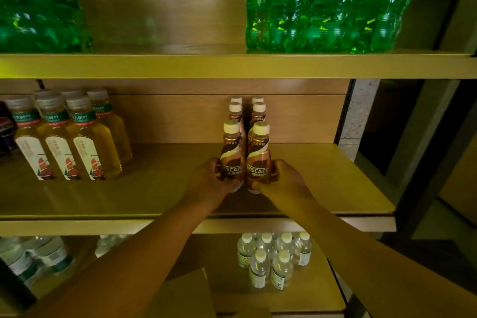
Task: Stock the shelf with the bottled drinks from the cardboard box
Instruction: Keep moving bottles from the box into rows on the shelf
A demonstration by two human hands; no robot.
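Both forearms reach up from the bottom edge to the middle shelf (335, 178), where the left hand (209, 181) grasps one Nescafé coffee bottle (232, 157) and the right hand (281, 181) grasps its neighbour (259, 160). These two stand upright, touching, directly in front of four matching bottles (247, 111), apparently to extend two neat rows forward. A cardboard box flap (191, 292) shows below.

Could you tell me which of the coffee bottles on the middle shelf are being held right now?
The front pair: left hand grips the front-left bottle, right hand the front-right bottle. The bottles behind them stand untouched.
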